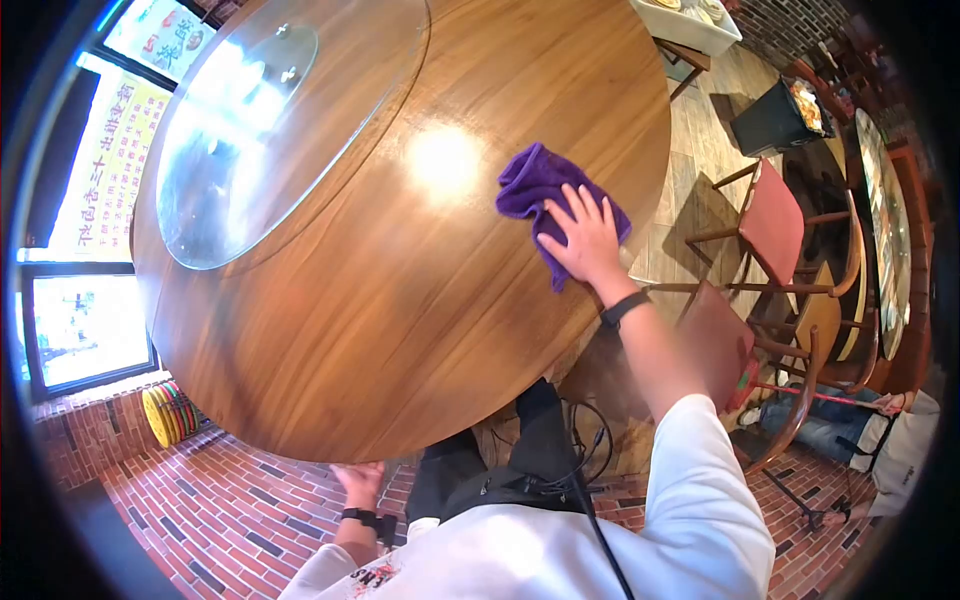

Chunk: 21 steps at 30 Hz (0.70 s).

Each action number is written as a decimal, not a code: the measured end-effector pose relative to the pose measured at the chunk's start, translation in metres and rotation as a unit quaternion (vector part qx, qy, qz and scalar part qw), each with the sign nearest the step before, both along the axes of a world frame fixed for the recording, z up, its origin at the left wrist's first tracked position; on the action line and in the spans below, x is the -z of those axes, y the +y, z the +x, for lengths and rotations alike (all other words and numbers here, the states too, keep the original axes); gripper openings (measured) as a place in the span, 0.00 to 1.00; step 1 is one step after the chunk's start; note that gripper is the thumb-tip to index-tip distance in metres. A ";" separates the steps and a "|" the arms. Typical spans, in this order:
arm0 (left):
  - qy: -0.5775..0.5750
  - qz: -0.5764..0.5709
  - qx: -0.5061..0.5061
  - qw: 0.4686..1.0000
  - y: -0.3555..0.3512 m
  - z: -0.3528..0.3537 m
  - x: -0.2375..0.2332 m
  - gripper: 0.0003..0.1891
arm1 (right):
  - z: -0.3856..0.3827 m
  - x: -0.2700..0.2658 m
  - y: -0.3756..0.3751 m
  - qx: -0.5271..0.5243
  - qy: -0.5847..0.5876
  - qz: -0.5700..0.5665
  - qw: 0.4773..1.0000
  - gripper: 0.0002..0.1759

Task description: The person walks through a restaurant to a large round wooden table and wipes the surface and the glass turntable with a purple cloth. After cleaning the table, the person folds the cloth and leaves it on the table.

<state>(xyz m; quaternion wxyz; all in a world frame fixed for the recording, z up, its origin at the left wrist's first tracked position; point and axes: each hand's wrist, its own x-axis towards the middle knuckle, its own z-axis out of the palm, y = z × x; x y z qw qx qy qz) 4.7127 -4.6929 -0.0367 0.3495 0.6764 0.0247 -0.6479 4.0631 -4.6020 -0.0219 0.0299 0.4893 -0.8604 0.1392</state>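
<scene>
A purple cloth (pixel 540 180) lies bunched on the right part of a round wooden table (pixel 400 330). My right hand (pixel 585 240) rests flat on top of the cloth with its fingers spread, pressing it against the tabletop. At the near left edge of the table is my left hand (pixel 360 478), low beside the rim; its fingers are partly hidden under the edge and I cannot make out whether they hold anything. A round glass turntable (pixel 330 130) sits on the far left part of the table.
Chairs with red seats (pixel 772 222) stand to the right. Behind them are a black bin (pixel 775 120) and another table (pixel 885 230). A white tub (pixel 690 25) is at the top. Another person (pixel 880 440) is at the lower right. Colored discs (pixel 165 415) lean by the left wall.
</scene>
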 end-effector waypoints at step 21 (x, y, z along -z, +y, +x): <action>-0.130 -0.069 -0.168 0.975 0.033 -0.090 0.029 0.47 | -0.051 -0.011 0.050 -0.140 -0.030 0.107 0.984 0.36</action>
